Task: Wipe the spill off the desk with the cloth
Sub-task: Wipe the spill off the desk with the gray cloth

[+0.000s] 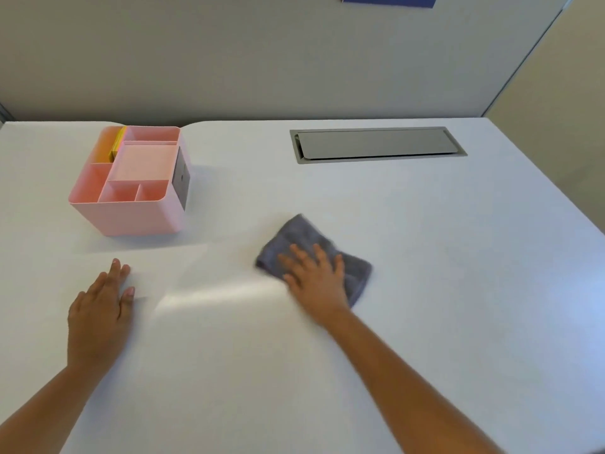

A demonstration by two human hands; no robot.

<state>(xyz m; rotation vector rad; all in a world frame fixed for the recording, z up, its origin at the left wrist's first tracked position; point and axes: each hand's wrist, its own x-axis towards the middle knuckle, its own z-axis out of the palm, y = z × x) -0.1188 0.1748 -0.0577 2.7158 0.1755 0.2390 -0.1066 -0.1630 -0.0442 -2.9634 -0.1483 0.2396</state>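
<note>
Under the flat right hand [316, 278] lies the cloth [302, 239] on the desk [425, 257].

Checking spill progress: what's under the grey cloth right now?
Only the white desk shows around the grey cloth. The right hand lies flat on top of it. Any spill beneath is covered, so it cannot be seen. The left hand rests flat on the desk, apart.

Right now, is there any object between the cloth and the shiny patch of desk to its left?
Nothing visible. The right hand lies flat on the grey cloth, and the desk towards the shiny patch is bare. The pink organizer stands further back; the left hand rests beyond the patch.
</note>
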